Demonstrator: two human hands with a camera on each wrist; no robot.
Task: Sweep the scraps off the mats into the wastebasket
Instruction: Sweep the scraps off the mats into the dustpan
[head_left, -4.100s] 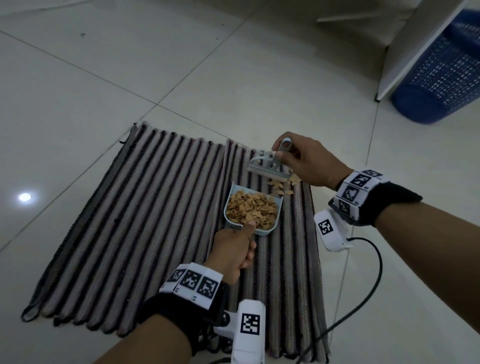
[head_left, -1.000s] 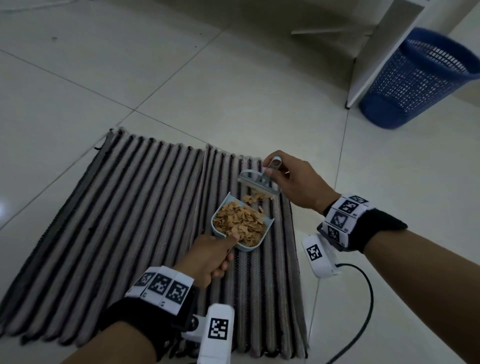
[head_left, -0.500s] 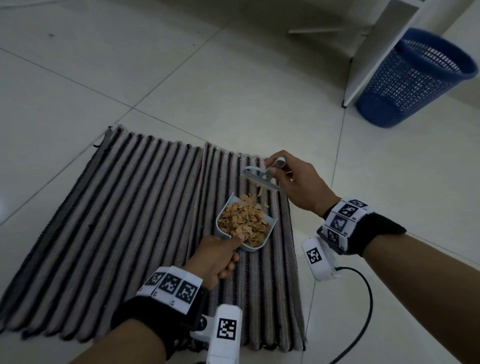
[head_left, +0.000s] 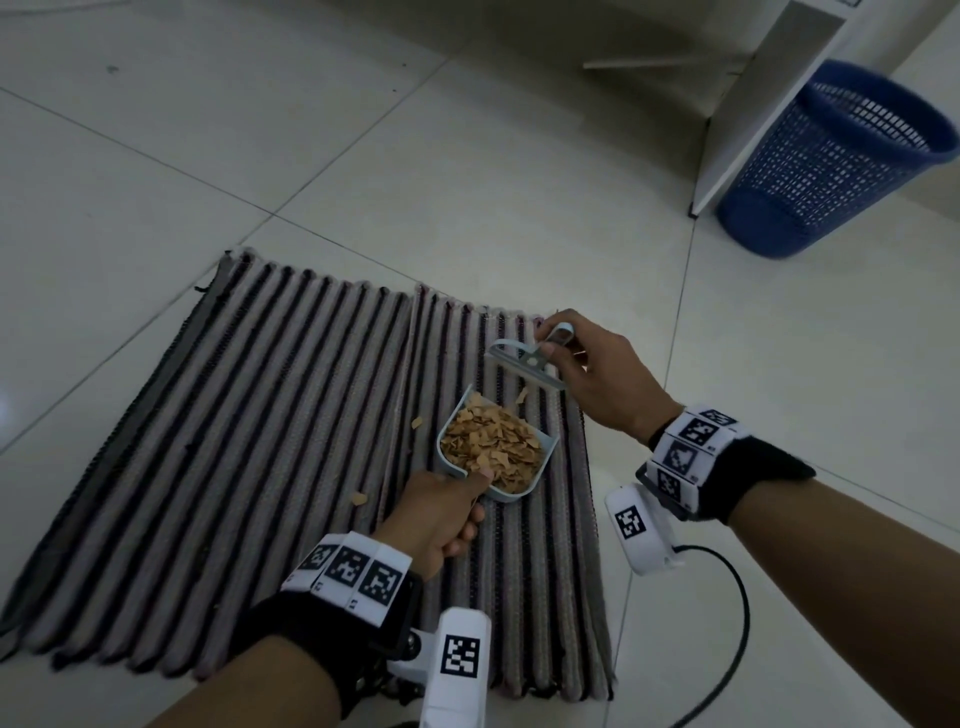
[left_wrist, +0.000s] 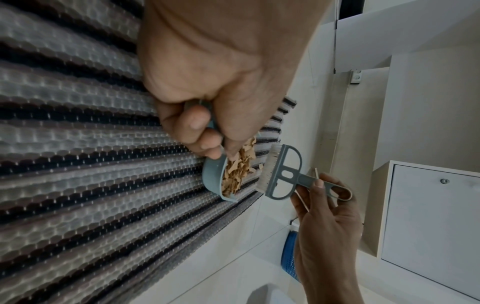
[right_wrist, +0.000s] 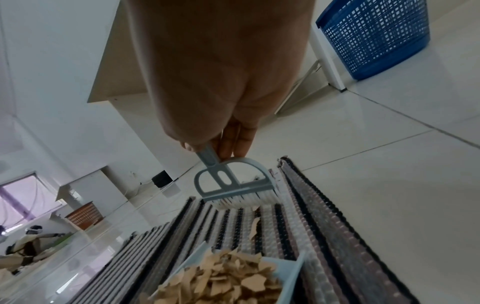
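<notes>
Two striped mats (head_left: 291, 426) lie side by side on the tiled floor. My left hand (head_left: 441, 506) grips the handle of a small light-blue dustpan (head_left: 540, 470) heaped with tan scraps (head_left: 493, 441), lifted a little above the right mat. My right hand (head_left: 587, 374) pinches the handle of a small blue brush (head_left: 524, 361) just beyond the pan, bristles down (right_wrist: 241, 199). Three loose scraps lie on the mats: one by the brush (head_left: 522, 396), one left of the pan (head_left: 415, 423), one nearer me (head_left: 358, 499). The blue mesh wastebasket (head_left: 841, 161) stands at the far right.
A white cabinet panel (head_left: 758, 104) stands just left of the wastebasket. A black cable (head_left: 727, 639) trails over the floor by my right forearm. Bare tiles stretch between the mats and the basket. More white furniture (left_wrist: 428, 216) lines the wall.
The pan has come up off the mat with its load. The brush has drawn back from the pan's mouth. A few scraps now lie loose on the mats.
</notes>
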